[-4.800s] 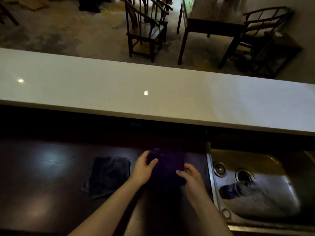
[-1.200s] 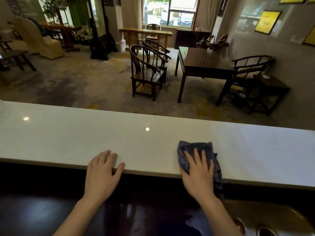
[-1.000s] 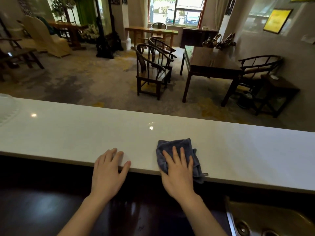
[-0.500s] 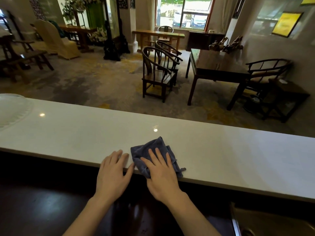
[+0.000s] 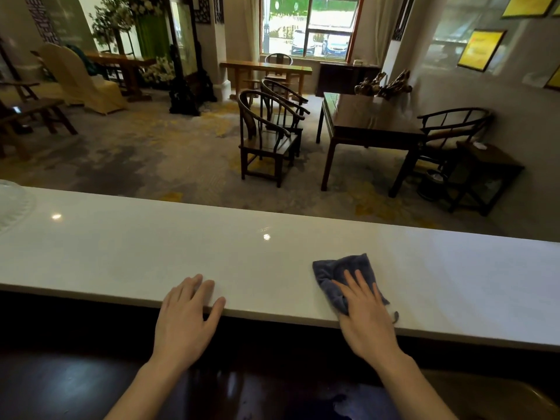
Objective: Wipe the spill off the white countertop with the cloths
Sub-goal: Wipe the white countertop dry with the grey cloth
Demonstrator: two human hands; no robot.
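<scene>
A long white countertop (image 5: 272, 256) runs across the view in front of me. A crumpled blue-grey cloth (image 5: 339, 271) lies on it near the front edge, right of centre. My right hand (image 5: 363, 310) presses flat on the cloth's near half, fingers spread. My left hand (image 5: 188, 316) rests flat on the counter's front edge to the left, holding nothing. No spill shows clearly on the glossy surface; a faint wet sheen lies at the right.
A white ribbed dish (image 5: 12, 204) sits on the counter at the far left. Below the counter is a dark lower worktop (image 5: 75, 386), with a sink corner (image 5: 500, 395) at the lower right. Chairs and tables stand beyond.
My right hand slid the cloth left until it met my left hand, and has now swept it back to the right. My left hand stayed on the edge.
</scene>
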